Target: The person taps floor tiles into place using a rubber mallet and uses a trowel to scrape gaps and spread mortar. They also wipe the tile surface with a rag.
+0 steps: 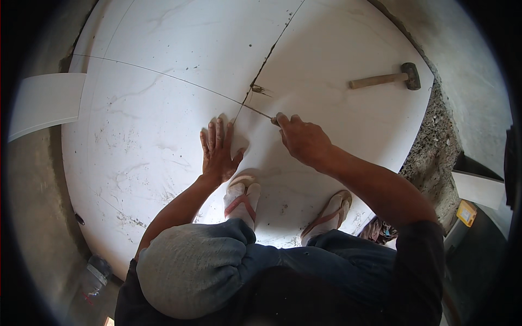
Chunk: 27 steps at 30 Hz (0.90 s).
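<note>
A thin-shafted tool (pixel 274 120) is gripped toward the tile joint (pixel 263 66) by right hand (pixel 305 141); left hand (pixel 219 158) is spread flat, apparently for balance.

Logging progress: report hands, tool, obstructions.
Left hand palm-down on white tiles. Right hand grips thin tool, tip at tile joint. Debris beside joint; hammer lies apart, upper right.

Your upper right: mallet (pixel 389 80), head toward wall (pixel 470 70). Below it: rough strip (pixel 433 144) along wall, then yellow pack (pixel 466 213). Cloth heap (pixel 378 230) nearer you. Your left: white panel (pixel 48 103); plastic bag (pixel 98 275) lower down.
</note>
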{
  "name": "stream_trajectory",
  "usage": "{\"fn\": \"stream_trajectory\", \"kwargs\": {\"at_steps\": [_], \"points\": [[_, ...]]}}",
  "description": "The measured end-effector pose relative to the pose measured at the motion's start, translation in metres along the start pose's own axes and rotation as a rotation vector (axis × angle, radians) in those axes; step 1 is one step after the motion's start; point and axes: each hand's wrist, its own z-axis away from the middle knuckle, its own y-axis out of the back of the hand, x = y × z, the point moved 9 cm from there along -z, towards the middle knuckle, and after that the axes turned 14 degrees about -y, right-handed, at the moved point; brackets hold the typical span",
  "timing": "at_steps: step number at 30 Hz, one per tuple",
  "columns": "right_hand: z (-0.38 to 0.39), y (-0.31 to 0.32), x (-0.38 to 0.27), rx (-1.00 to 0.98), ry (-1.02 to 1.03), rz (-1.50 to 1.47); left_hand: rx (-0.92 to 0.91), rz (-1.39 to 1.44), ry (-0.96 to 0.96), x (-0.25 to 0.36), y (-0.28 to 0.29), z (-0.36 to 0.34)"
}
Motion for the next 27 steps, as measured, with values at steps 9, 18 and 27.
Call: {"fn": "stream_trajectory", "kwargs": {"at_steps": [9,18,27], "points": [[-0.001,-0.017,0.018,-0.130,-0.089,-0.005,0.061,-0.054,-0.010,0.006,0.003,-0.004],[0.087,-0.030,0.147,-0.214,-0.197,0.066,0.031,-0.077,-0.042,0.007,0.011,-0.004],[0.212,-0.046,0.312,-0.268,-0.423,0.191,0.096,-0.100,-0.178,0.017,0.015,-0.006]]}}
